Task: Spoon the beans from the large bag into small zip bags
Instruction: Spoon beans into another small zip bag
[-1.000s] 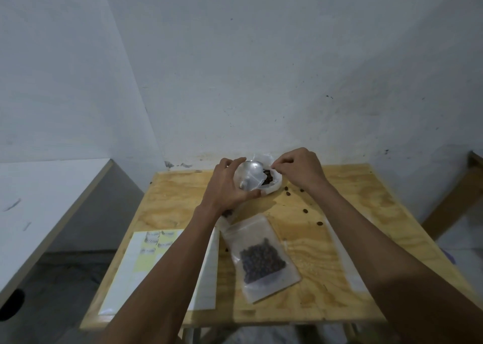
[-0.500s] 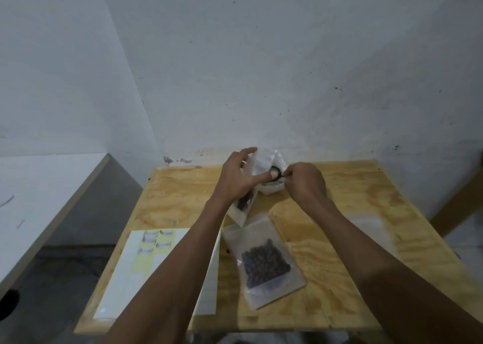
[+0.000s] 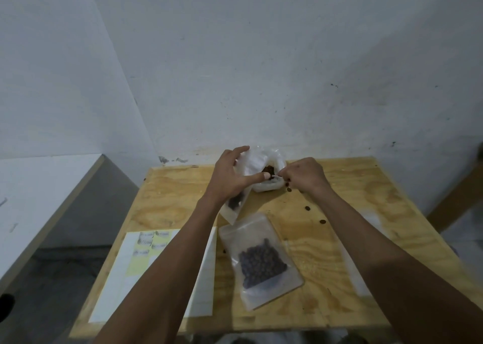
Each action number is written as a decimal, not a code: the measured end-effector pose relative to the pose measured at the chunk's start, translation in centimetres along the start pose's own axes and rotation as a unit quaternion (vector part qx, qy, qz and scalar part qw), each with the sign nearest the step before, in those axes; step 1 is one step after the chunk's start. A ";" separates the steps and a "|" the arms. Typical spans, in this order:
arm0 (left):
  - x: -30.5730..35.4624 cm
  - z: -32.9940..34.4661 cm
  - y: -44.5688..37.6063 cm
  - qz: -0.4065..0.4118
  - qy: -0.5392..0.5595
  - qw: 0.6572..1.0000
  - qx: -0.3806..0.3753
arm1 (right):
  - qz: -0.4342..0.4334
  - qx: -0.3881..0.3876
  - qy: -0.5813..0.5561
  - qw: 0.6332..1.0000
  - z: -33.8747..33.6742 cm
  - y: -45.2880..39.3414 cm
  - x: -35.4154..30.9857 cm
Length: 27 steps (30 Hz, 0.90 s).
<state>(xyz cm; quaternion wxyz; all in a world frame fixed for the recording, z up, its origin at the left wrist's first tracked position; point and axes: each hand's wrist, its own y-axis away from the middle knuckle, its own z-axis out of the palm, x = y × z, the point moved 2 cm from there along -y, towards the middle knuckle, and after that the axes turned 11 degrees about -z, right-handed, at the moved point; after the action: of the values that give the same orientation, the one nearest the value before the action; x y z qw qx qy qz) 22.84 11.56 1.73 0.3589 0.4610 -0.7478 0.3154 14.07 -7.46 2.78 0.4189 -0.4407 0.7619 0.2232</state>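
Note:
My left hand (image 3: 228,177) holds a small zip bag (image 3: 231,213) upright, thumb pressed on its mouth; a few dark beans lie at its bottom. Just behind it stands the large white bag (image 3: 271,187), open, with brown beans (image 3: 268,171) showing at its mouth. My right hand (image 3: 305,177) is at the large bag's right rim, fingers curled and pinching what looks like a thin spoon handle, mostly hidden. A filled small zip bag (image 3: 261,261) lies flat on the wooden table (image 3: 347,187) between my forearms.
Loose beans (image 3: 307,208) are scattered on the table right of the bags. A white sheet with yellow labels (image 3: 146,243) lies at the front left. Clear plastic (image 3: 351,268) lies at the right. A white surface (image 3: 39,187) stands to the left, the wall close behind.
My left hand has tipped the small bag upright, its mouth against the large bag. My right hand has drawn closer to my left thumb at the large bag's rim.

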 end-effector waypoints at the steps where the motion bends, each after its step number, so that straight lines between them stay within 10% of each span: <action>1: -0.1 -0.2 0.2 0.002 -0.010 1.000 -0.001 | -0.005 0.003 -0.001 1.000 -0.2 0.0 -0.1; 18: -0.4 -1.7 1.9 0.025 -0.127 0.992 0.013 | -0.131 -0.053 0.063 0.988 -1.9 1.9 -5.7; 27: -0.9 -2.5 1.9 0.017 -0.087 0.995 0.052 | -0.112 0.056 0.159 0.979 -1.7 1.5 -4.5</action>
<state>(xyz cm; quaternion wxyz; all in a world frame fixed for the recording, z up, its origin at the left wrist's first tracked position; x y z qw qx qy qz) 22.03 14.67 2.07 0.2626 0.4915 -0.7669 0.3185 13.18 -5.73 7.45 0.3384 -0.5291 0.7759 0.0589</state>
